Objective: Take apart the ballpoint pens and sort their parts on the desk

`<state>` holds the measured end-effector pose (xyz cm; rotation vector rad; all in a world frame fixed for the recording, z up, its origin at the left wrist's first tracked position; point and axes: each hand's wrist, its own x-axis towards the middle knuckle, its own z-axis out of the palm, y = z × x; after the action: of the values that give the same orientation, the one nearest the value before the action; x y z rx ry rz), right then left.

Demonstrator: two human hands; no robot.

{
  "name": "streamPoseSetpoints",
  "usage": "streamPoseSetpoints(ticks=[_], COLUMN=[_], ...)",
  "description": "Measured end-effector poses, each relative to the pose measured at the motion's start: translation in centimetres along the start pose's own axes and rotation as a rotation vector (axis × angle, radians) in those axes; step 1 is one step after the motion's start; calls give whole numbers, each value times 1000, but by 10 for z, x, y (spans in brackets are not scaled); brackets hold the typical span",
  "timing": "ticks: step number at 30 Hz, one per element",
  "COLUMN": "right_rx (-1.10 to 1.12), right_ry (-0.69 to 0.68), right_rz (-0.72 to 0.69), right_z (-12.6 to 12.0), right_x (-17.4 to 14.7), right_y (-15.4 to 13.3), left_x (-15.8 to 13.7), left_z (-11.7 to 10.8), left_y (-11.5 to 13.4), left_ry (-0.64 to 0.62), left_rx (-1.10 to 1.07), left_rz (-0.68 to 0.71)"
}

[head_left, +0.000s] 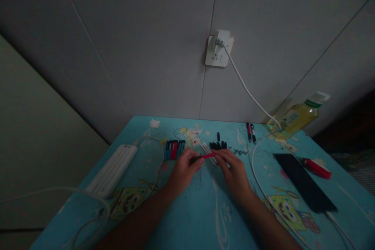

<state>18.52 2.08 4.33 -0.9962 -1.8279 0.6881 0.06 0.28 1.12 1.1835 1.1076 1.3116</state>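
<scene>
Over the middle of the table, both hands meet on a red pen barrel (208,156) held level. My left hand (184,166) is closed round its dark left end. The thumb and fingers of my right hand (233,166) pinch the right end. White sticks like pen refills (204,147) lie behind and below the barrel, partly covered by it. To the left of them is a row of blue and red pen barrels (174,149). Several black pen caps (221,145) lie behind my right hand, with a single cap (218,136) further back. Small dark pieces (238,151) are scattered to their right.
Two pens (251,133) lie at the back. A white power strip (114,170) is at left. On the right are a black phone-like slab (304,181), a red-handled tool (316,168) and a yellow bottle (301,115). White cables (254,168) cross the blue patterned tablecloth (193,215).
</scene>
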Motion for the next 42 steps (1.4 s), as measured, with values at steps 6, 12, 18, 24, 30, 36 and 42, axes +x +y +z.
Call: streamPoseSetpoints(ticks=[6,12,18,24,30,36,42], right_rx=[-31,-115,-143,-375,-677,-804,-868], right_ry=[-42,-87,-118,-157,-237,-238,-229], right_rz=[13,-25,-33,-19,61,106,97], right_z=[-8,-11,-7,-4,5,6,9], right_x=[3,0,-3,-2,-7,-8,-9], right_y=[2,10,8,14,18,16,20], left_x=[-8,-9,-12,0,16,17,11], left_z=[3,-3,0,-5,-20,-27,-23], left_y=[3,9,5,13,17,11,15], left_ry=[-231,-234,-200,112,375,422,348], left_rx=[293,623,578,137,-135,79,443], left_rz=[131,318,338,234,162,203,254])
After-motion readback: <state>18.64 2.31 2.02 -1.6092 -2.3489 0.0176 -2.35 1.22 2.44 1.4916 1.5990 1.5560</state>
